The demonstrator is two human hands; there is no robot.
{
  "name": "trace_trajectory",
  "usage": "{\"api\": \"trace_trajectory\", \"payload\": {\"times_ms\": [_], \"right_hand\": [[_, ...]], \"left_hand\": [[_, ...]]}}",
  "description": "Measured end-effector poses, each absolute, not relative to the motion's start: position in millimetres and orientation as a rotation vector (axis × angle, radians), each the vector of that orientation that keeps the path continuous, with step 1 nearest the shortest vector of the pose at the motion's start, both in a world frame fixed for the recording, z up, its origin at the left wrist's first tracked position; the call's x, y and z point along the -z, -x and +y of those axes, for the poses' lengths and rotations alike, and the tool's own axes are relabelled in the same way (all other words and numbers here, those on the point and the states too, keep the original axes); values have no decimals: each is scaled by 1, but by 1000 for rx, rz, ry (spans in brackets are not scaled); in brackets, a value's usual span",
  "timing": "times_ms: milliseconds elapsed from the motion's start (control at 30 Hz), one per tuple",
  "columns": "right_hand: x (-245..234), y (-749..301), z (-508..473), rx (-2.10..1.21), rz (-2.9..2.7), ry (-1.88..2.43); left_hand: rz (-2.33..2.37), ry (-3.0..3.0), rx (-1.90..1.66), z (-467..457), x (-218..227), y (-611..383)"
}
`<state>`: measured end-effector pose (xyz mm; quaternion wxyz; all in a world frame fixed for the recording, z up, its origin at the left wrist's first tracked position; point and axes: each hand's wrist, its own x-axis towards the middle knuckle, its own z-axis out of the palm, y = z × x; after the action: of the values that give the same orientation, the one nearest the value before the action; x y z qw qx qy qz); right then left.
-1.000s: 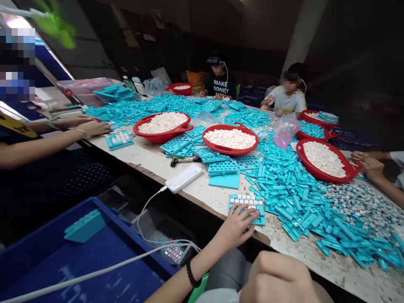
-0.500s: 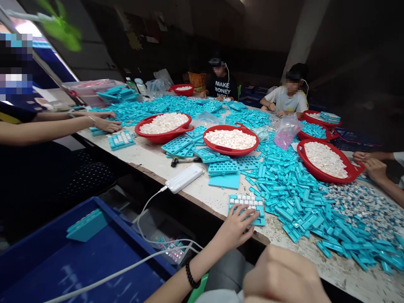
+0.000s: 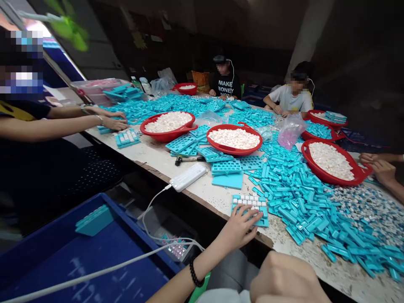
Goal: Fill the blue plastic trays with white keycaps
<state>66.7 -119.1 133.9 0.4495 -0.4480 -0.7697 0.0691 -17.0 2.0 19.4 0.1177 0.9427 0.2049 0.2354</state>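
1. The person's left hand (image 3: 238, 227) lay flat at the near edge of the counter (image 3: 158, 155), fingers spread, with the fingertips resting on the near half of a teal tray (image 3: 252, 201).
2. The tray sat just beyond that hand. White caps filled its far rows, and it lay flat on the counter.
3. A black bead bracelet (image 3: 195, 274) circled the left wrist.
4. The right hand (image 3: 284, 280) was nearer and lower, short of the counter's edge and to the right of the tray, well apart from it. Its fingers were curled in. Whether it held anything could not be told.
5. A heap of loose teal pieces (image 3: 303, 206) spread out just to the right of the tray, and part of it touched the tray's right side.
6. A short stack of empty teal trays (image 3: 226, 168) lay just beyond the tray.
7. A white power bank (image 3: 188, 177) lay to the left of the tray, and its cable (image 3: 94, 273) trailed off the counter to the near left.
8. Farther off stood three red bowls of white caps: one in the middle (image 3: 234, 139), one to the left (image 3: 168, 124) and one to the right (image 3: 331, 162).
9. A blue crate (image 3: 47, 261) below the counter at the near left held one teal tray (image 3: 94, 219).
10. At the far left, a co-worker's hands (image 3: 115, 123) rested beside another partly filled tray (image 3: 127, 138). Another co-worker's hand (image 3: 380, 170) showed at the right edge.
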Motion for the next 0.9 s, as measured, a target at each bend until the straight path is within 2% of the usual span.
{"api": "trace_trajectory", "payload": {"times_ms": [133, 233, 367, 600, 767, 900], "right_hand": [[-135, -96, -121, -93, -1693, 1192], [-132, -148, -108, -53, -1588, 1434], [-99, -255, -92, 127, -1308, 1958], [-42, -384, -107, 592, -1038, 2475], [-33, -397, -111, 431, -959, 2710], [-31, -397, -108, 384, -976, 2740]], "left_hand": [[605, -2769, -682, 2, -20, 18], [617, -2782, -675, 2, -21, 19], [608, -2770, -646, 2, -23, 19], [618, -2758, -679, 1, -22, 19], [624, -2756, -672, 1, -22, 19], [634, -2762, -676, 0, -21, 19]]}}
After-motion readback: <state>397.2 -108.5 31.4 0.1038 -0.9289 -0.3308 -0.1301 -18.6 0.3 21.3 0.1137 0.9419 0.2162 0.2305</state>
